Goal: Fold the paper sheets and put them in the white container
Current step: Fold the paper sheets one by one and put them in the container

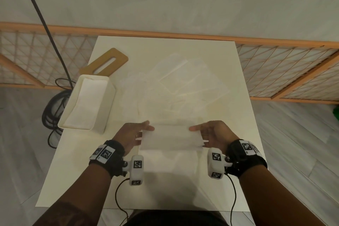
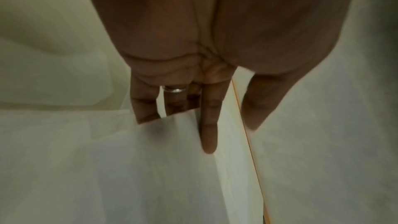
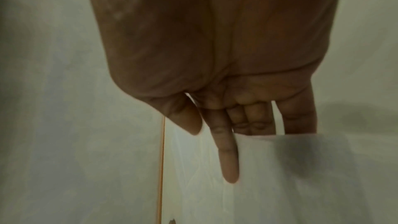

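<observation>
A folded white paper sheet [image 1: 170,139] is held flat just above the near middle of the table [image 1: 165,192]. My left hand [image 1: 135,134] pinches its left end and my right hand [image 1: 209,134] its right end. In the left wrist view the left hand [image 2: 206,108] lays its index finger on top of the sheet [image 2: 129,168], with the other fingers behind the edge. The right hand [image 3: 230,134] grips the sheet [image 3: 301,185] the same way. The white container [image 1: 108,108] stands left of my hands, with white paper lying inside it.
Several loose, thin paper sheets [image 1: 174,88] lie spread over the far half of the table. A wooden board with a slot [image 1: 106,64] rests behind the container. Black cables [image 1: 49,112] coil on the floor at the left. A wooden lattice fence [image 1: 275,71] runs behind.
</observation>
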`<state>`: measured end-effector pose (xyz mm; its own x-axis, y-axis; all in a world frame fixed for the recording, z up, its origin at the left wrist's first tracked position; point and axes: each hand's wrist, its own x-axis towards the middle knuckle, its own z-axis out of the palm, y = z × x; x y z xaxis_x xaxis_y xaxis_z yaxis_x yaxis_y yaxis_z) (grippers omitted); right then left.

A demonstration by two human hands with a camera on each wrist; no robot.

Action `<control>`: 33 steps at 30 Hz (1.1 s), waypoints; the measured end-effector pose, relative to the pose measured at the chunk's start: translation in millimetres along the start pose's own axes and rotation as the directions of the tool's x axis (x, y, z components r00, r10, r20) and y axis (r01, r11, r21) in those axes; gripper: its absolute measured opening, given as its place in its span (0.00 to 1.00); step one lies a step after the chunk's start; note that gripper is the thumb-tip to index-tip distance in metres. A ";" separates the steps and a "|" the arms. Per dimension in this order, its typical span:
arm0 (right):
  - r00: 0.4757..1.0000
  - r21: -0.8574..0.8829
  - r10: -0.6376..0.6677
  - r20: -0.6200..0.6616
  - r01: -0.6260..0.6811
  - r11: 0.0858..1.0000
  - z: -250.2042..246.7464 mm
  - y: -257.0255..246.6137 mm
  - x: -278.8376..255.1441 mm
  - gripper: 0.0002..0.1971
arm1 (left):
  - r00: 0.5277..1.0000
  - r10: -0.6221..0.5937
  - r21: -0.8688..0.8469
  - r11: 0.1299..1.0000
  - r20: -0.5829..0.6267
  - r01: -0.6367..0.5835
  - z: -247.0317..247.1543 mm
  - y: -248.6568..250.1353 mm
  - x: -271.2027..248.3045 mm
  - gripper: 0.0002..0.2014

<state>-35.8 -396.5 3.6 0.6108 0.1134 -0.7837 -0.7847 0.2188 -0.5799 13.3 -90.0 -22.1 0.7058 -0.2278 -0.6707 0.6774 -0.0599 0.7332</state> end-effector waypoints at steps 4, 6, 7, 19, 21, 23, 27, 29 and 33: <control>0.999 -0.120 -0.047 0.016 0.049 0.992 5.9 8.3 -2.6 0.13 | 0.997 0.078 0.218 0.973 -0.007 -0.075 1.8 -9.2 -3.5 0.12; 0.996 -0.240 -0.081 0.020 0.084 0.967 5.0 17.3 1.8 0.15 | 0.991 0.130 0.397 0.911 -0.011 -0.115 -1.2 -17.6 -1.6 0.18; 0.997 -0.301 -0.081 0.011 0.080 0.950 4.3 22.4 4.8 0.15 | 0.988 0.154 0.498 0.857 -0.005 -0.131 -2.6 -22.0 0.4 0.19; 0.958 -0.898 -0.199 -0.205 -0.104 0.427 6.9 50.9 42.2 0.06 | 0.974 0.203 0.878 0.443 0.098 -0.181 3.6 -60.1 9.2 0.17; 0.903 -0.886 -0.279 -0.325 -0.188 0.423 5.0 38.8 52.0 0.14 | 0.974 0.205 0.909 0.380 0.098 -0.172 4.6 -58.7 8.8 0.14; 0.855 -0.850 -0.341 -0.392 -0.194 0.489 5.8 25.2 60.0 0.17 | 0.973 0.205 0.927 0.333 0.110 -0.175 5.6 -57.5 8.6 0.15; 0.825 -0.770 -0.305 -0.475 -0.222 0.599 11.3 8.7 72.7 0.29 | 0.973 0.174 0.940 0.280 0.150 -0.195 11.3 -54.6 7.7 0.16; 0.812 -0.739 -0.292 -0.505 -0.231 0.634 14.6 5.8 78.0 0.26 | 0.975 0.162 0.941 0.280 0.150 -0.191 12.6 -53.4 8.0 0.16; 0.780 -0.693 -0.264 -0.567 -0.279 0.665 16.1 1.4 85.6 0.21 | 0.980 0.141 0.937 0.301 0.143 -0.180 13.2 -53.1 7.2 0.13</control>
<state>17.1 -370.9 -60.7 0.6237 -0.5194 -0.5842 -0.7653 -0.5578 -0.3212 -20.3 -101.3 -64.3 0.7573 -0.3704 -0.5379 -0.1172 -0.8873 0.4460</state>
